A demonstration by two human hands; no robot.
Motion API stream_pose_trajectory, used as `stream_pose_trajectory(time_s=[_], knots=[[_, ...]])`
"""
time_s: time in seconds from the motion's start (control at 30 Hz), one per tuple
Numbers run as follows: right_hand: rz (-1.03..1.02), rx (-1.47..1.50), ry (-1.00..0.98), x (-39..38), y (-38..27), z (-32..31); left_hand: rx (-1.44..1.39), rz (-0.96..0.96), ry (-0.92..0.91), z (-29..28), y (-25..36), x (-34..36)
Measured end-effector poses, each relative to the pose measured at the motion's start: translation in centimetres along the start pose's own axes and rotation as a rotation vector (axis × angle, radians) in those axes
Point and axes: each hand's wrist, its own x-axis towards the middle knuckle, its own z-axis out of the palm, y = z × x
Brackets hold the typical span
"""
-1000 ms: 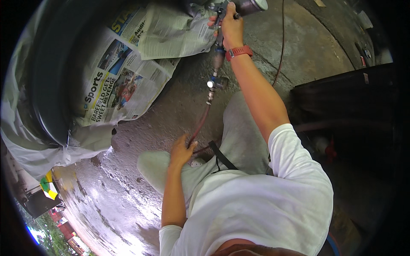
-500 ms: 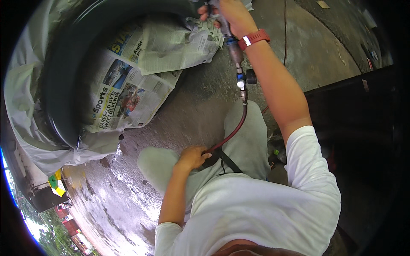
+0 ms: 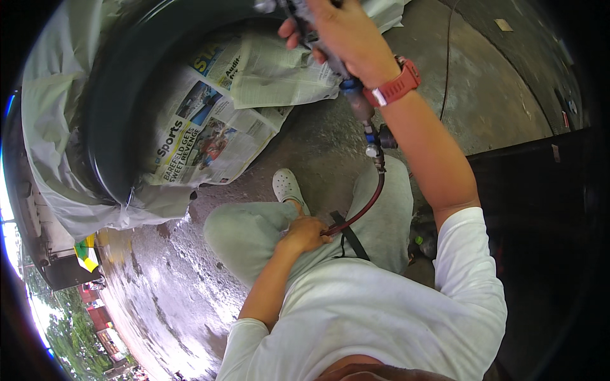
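Observation:
My right hand (image 3: 356, 47), raised at the top of the view with a red watch on its wrist, is closed round a spray gun (image 3: 337, 65). The gun's top end is cut off by the upper edge. Below its grip hang a fitting with a small gauge (image 3: 386, 136) and a dark red air hose (image 3: 370, 204). Over my lap, my left hand (image 3: 306, 233) grips that hose. To the left of the gun curves a glossy dark wheel-arch panel (image 3: 101, 133). Newspaper (image 3: 219, 143) covers its inner side, and whitish plastic sheeting (image 3: 54, 146) its outer side.
A white clog (image 3: 289, 185) on my foot stands on the wet, rough concrete floor (image 3: 171, 279). At the right is a large black panel (image 3: 534, 184). Another thin hose (image 3: 447, 70) runs over the floor beyond my right arm. A yellow-green umbrella (image 3: 86, 254) shows far left.
My right hand and the spray gun are higher and appear larger. My left hand has shifted slightly right with the hose. My knees have moved and the white clog has come into view.

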Motion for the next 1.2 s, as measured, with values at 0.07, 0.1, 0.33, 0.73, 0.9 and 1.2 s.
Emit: stream_pose_trajectory(time_s=[0.07,0.1,0.33,0.73,0.9,1.2], knots=[[-0.025,0.026,-0.167,-1.3,-1.4,1.4,-0.001,0.000,0.000,0.1,0.0,0.2],[-0.035,0.042,-0.253,-1.4,-1.7,2.0,-0.004,-0.003,0.000,0.1,0.0,0.2],[-0.024,0.108,-0.136,2.1,0.6,0.7,-0.045,0.087,0.069,-0.2,-0.7,0.5],[-0.041,-0.112,0.261,6.9,1.4,-7.8,-0.111,0.261,0.264,-3.5,1.2,-0.1],[0.002,-0.138,0.003,4.9,-4.7,-0.8,-0.145,0.276,0.289,-4.1,1.6,-1.0],[-0.163,-0.011,-0.243,7.4,-9.6,2.4,-0.106,0.397,0.361,-7.6,3.4,-0.8]])
